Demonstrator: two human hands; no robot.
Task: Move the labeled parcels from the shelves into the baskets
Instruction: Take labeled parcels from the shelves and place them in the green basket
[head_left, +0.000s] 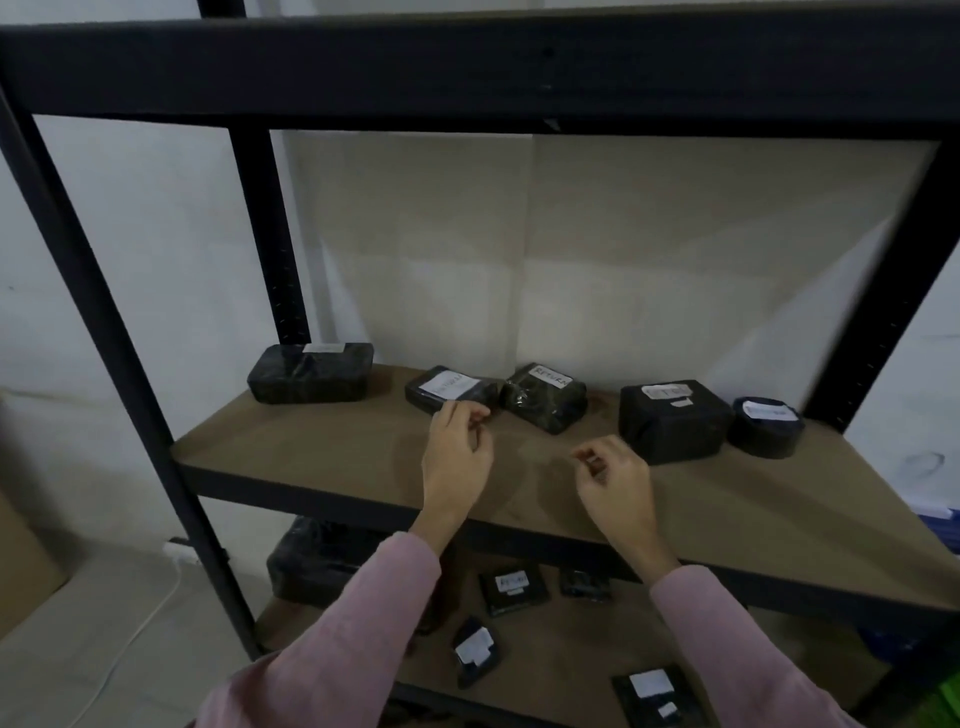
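Observation:
Several black-wrapped parcels with white labels sit along the back of a brown shelf board (332, 457). From the left: a large box parcel (310, 380), a flat parcel (448, 395), a parcel marked RETURN (544, 397), a big square parcel (672, 421) and a round parcel (766, 426). My left hand (457, 452) hovers at the front edge of the flat parcel, fingers curled, holding nothing. My right hand (613, 475) is over bare shelf in front of the square parcel, fingers loosely curled and empty. Both arms wear pink sleeves.
A black metal rack frames the shelf, with an upper beam (467, 67) overhead and posts (104, 322) at the sides. The lower shelf holds more labeled parcels (511, 590). A white cable (156, 618) lies on the floor at left. No basket is visible.

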